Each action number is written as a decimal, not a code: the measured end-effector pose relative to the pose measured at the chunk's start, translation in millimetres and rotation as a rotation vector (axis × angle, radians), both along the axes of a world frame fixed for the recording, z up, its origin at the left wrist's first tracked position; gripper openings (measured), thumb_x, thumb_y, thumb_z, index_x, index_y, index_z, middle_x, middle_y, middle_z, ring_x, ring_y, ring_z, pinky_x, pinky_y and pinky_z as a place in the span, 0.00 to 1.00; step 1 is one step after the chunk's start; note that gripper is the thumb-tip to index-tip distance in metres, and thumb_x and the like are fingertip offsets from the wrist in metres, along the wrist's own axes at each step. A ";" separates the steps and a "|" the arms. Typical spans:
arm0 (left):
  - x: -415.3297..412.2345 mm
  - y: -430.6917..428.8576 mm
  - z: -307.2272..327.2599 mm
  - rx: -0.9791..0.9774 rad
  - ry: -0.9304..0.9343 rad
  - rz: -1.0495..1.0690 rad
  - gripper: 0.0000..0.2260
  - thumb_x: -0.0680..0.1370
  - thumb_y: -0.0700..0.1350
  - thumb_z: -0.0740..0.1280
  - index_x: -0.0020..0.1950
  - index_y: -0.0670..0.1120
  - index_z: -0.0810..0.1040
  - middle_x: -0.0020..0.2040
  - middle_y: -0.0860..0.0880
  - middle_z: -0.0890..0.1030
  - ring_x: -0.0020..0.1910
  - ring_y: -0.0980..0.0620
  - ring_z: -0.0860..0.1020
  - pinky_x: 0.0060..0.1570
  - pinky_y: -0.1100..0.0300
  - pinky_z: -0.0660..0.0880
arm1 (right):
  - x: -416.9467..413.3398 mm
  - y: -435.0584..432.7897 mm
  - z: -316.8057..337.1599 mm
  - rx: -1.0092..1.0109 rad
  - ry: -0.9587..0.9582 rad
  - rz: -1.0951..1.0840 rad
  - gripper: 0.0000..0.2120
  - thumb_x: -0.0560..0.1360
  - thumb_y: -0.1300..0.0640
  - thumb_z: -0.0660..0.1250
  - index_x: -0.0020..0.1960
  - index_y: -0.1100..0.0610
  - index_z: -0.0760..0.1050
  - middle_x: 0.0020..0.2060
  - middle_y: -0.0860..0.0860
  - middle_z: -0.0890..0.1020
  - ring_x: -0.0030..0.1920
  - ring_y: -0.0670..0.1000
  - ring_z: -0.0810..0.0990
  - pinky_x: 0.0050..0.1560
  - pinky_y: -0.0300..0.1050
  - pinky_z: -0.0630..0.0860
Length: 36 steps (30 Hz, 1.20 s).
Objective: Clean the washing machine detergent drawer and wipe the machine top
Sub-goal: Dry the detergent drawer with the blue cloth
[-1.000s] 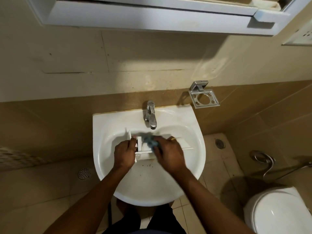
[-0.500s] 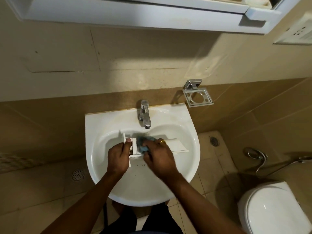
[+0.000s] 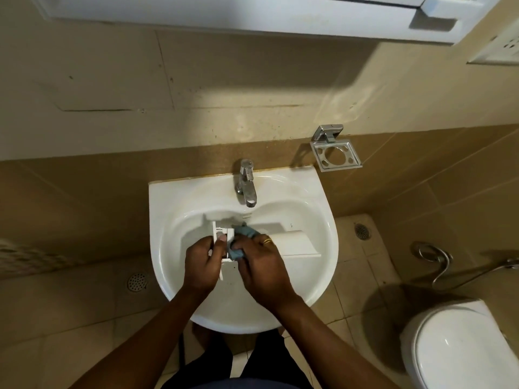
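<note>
Over the sink point(image 3: 168, 197), left hand point(image 3: 200, 265) grips drawer point(image 3: 297, 244), right hand point(image 3: 264, 268) clutches cloth point(image 3: 247, 231) against it.

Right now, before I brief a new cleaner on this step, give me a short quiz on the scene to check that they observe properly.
1. True or false: the detergent drawer lies on the floor.
2. Which hand holds the blue-grey cloth? A: left hand. B: right hand.
3. Fill in: both hands work over the white ___.
Key: 1 false; 2 B; 3 sink.
</note>
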<state>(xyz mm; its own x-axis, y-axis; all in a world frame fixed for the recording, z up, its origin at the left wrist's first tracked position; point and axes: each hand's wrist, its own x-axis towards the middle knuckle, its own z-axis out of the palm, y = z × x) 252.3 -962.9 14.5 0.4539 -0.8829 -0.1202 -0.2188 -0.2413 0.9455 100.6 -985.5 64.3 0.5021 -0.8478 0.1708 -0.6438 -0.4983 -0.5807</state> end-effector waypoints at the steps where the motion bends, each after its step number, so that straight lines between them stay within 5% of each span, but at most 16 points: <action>1: 1.4 2.6 -1.4 0.004 0.061 -0.001 0.26 0.79 0.63 0.61 0.38 0.41 0.80 0.33 0.46 0.82 0.37 0.48 0.81 0.44 0.47 0.77 | 0.1 0.6 -1.8 0.019 -0.007 0.000 0.15 0.75 0.65 0.67 0.60 0.55 0.78 0.56 0.50 0.83 0.56 0.51 0.75 0.59 0.37 0.67; 7: 4.9 -15.0 14.1 0.437 0.544 0.261 0.31 0.71 0.75 0.61 0.40 0.48 0.86 0.42 0.44 0.87 0.48 0.41 0.84 0.58 0.44 0.78 | -22.7 -3.8 -8.0 0.115 0.008 0.051 0.11 0.77 0.58 0.65 0.59 0.51 0.76 0.54 0.48 0.82 0.54 0.51 0.75 0.54 0.45 0.73; 10: 12.3 -38.4 26.1 0.609 0.546 0.251 0.20 0.73 0.60 0.69 0.47 0.43 0.83 0.41 0.44 0.85 0.44 0.41 0.83 0.53 0.46 0.80 | -22.3 0.4 -6.5 0.157 -0.016 0.028 0.10 0.75 0.57 0.67 0.56 0.51 0.77 0.50 0.47 0.83 0.48 0.50 0.77 0.50 0.45 0.73; 14: 27.1 -36.7 29.7 0.766 0.505 -0.005 0.08 0.71 0.43 0.67 0.47 0.41 0.80 0.36 0.42 0.81 0.35 0.43 0.77 0.40 0.56 0.71 | -39.7 3.4 -12.2 0.255 0.096 0.089 0.11 0.74 0.50 0.68 0.55 0.48 0.78 0.45 0.49 0.84 0.44 0.52 0.80 0.43 0.47 0.76; 18: 25.2 -15.8 22.2 0.710 0.360 -0.105 0.11 0.71 0.37 0.64 0.48 0.35 0.82 0.31 0.41 0.78 0.27 0.46 0.73 0.30 0.58 0.72 | -82.6 -12.9 -22.1 0.169 0.163 -0.199 0.08 0.74 0.53 0.66 0.53 0.49 0.78 0.43 0.50 0.85 0.42 0.54 0.82 0.41 0.44 0.77; 22: 16.9 -5.9 14.2 0.638 0.285 -0.144 0.19 0.61 0.45 0.63 0.48 0.42 0.83 0.36 0.40 0.84 0.32 0.40 0.81 0.33 0.46 0.83 | -94.3 -28.1 -29.3 0.167 0.116 -0.459 0.06 0.75 0.62 0.70 0.52 0.56 0.78 0.43 0.52 0.85 0.41 0.56 0.83 0.42 0.42 0.74; 29: 16.6 -15.2 11.3 0.680 0.193 -0.146 0.20 0.59 0.43 0.60 0.47 0.46 0.83 0.38 0.43 0.85 0.36 0.39 0.84 0.36 0.47 0.84 | -11.7 2.1 -29.6 0.132 0.036 0.068 0.07 0.78 0.60 0.66 0.54 0.52 0.74 0.50 0.52 0.79 0.51 0.52 0.76 0.44 0.38 0.66; 34: 17.5 -13.0 11.6 0.685 0.163 -0.146 0.19 0.63 0.42 0.60 0.49 0.45 0.83 0.39 0.44 0.85 0.35 0.41 0.84 0.32 0.53 0.82 | -52.1 -32.6 -32.5 0.087 0.047 -0.092 0.12 0.78 0.59 0.64 0.57 0.45 0.77 0.53 0.44 0.84 0.50 0.50 0.81 0.49 0.44 0.78; 36: 15.9 -13.1 10.7 0.666 0.147 -0.135 0.15 0.67 0.43 0.60 0.50 0.46 0.82 0.42 0.44 0.85 0.38 0.42 0.83 0.34 0.52 0.82 | -77.9 -55.3 -33.3 0.096 0.127 -0.290 0.10 0.78 0.61 0.64 0.56 0.51 0.79 0.47 0.50 0.85 0.46 0.55 0.82 0.46 0.48 0.79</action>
